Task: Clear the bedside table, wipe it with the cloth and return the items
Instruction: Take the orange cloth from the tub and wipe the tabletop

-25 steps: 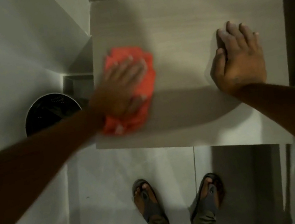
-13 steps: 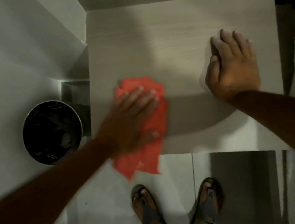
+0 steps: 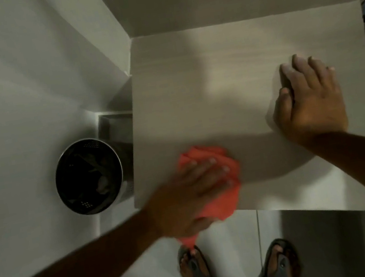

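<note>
The bedside table has a pale wood-grain top with nothing standing on it. My left hand presses flat on a red-orange cloth at the table's front edge, left of the middle. Part of the cloth hangs off the edge toward the floor. My right hand lies palm down on the right side of the top, fingers close together, holding nothing.
A round metal waste bin with a dark liner stands on the floor left of the table, against the white wall. My feet in sandals stand on the tiled floor just in front. A bed edge shows at far right.
My left hand has dragged the cloth from the table's left middle toward me, to the front edge, then slightly right. My right hand has stayed in place.
</note>
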Tool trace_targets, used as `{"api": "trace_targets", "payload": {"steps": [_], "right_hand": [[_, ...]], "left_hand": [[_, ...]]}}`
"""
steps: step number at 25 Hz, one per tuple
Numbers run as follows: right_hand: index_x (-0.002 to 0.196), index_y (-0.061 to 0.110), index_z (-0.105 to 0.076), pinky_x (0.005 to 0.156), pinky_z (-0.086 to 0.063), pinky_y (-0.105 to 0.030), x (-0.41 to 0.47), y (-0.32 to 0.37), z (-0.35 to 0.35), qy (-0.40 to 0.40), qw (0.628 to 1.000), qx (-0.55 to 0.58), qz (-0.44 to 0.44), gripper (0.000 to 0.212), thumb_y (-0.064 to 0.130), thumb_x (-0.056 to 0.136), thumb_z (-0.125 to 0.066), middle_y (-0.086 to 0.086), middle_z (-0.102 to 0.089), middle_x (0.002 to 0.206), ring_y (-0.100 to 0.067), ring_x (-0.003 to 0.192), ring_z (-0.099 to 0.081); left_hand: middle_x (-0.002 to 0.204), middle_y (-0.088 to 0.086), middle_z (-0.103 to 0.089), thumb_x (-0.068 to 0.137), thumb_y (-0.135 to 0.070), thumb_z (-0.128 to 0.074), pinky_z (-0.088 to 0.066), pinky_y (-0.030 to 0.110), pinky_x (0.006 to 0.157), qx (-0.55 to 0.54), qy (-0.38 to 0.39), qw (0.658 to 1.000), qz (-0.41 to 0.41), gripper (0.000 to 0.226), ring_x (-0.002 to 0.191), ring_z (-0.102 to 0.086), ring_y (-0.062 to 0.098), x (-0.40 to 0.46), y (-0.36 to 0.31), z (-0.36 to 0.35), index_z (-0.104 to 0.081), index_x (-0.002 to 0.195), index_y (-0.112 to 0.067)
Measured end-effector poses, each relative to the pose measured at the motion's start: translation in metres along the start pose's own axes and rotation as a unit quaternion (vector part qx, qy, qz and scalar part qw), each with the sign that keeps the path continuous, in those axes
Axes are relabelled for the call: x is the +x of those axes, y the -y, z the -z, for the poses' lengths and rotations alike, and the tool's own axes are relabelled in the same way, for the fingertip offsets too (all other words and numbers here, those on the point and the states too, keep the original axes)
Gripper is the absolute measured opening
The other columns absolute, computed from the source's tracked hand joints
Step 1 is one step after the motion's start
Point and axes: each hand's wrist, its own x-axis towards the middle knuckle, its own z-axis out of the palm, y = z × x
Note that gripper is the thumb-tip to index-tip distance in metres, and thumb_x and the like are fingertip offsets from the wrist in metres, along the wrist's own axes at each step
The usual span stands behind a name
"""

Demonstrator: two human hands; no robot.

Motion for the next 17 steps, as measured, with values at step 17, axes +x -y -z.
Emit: {"api": "trace_targets", "payload": {"steps": [17], "right_hand": [[0.146, 0.010, -0.042, 0.122, -0.013, -0.049, 0.001, -0.001, -0.003, 0.006, 1.000, 0.009, -0.005, 0.056, 0.034, 0.096, -0.033, -0.017, -0.036, 0.157, -0.036, 0.147, -0.026]], "left_hand": [[0.166, 0.015, -0.029, 0.094, -0.057, -0.044, -0.019, 0.069, 0.120, -0.094, -0.067, 0.949, 0.293, 0.072, 0.157, -0.017, 0.040, -0.061, 0.022, -0.005, -0.045, 0.149, -0.012]]}}
